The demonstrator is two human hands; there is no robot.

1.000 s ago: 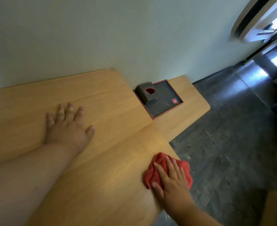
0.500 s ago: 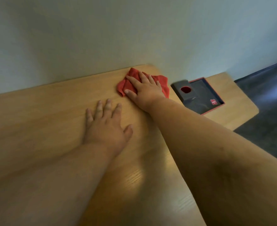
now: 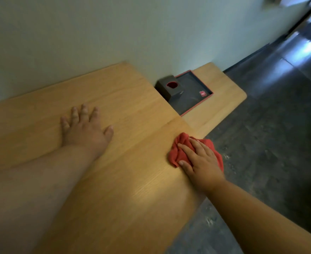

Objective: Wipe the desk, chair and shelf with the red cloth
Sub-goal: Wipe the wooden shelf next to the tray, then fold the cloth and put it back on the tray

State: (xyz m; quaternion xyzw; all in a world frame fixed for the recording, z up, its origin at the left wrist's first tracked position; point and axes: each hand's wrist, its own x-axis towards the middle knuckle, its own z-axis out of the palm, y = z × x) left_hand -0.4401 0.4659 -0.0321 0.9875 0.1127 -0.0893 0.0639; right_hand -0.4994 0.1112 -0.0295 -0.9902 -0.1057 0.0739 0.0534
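- I see my right hand (image 3: 199,162) lying palm down on the red cloth (image 3: 180,154), with the fingers spread over it and pressing it flat on the desk (image 3: 132,110).
- The cloth is bunched in folds under the hand. It sits at the right edge of the desk, close to the corner where the lower shelf (image 3: 222,99) begins, and a part of it reaches over the edge above the floor (image 3: 272,136).
- My left hand (image 3: 86,129) rests flat on the desk with the fingers open and a little apart. It holds nothing, and it is well apart from the cloth.
- Both forearms are bare and come in from the bottom of the view.
- The desk is of light wood and its back edge meets a pale wall (image 3: 114,33).
- On the shelf, beside the desk, lies a dark tray (image 3: 193,99) with a thin red rim.
- In the tray's back corner, near the wall, stands a dark box (image 3: 169,88) with a round red opening on top.
- At the right side of the tray there is a small red label (image 3: 202,93) with pale writing. The writing is too small and blurred for me to read, so I cannot give a brand.
- The floor is dark grey, with bright reflections at the upper right.
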